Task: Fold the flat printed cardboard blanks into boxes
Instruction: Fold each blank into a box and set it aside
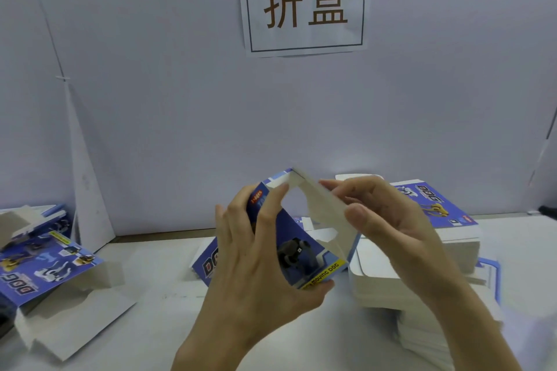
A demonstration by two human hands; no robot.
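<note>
- Two hands lift one box (297,253) up so it can pop open.
- Left hand (256,256) curls its fingers (271,205) round the printed side; right hand (388,229) pinches the white flap (325,214) to bend it.

Left hand (256,253) covers middle of printed panel on held blank (301,253); lettering there partly hidden. Right hand (382,220) and forearm hide left part of blank stack (458,242). Folded box (48,259) cut by left edge. Dark thing (547,210) at far right edge: cannot tell.
</note>
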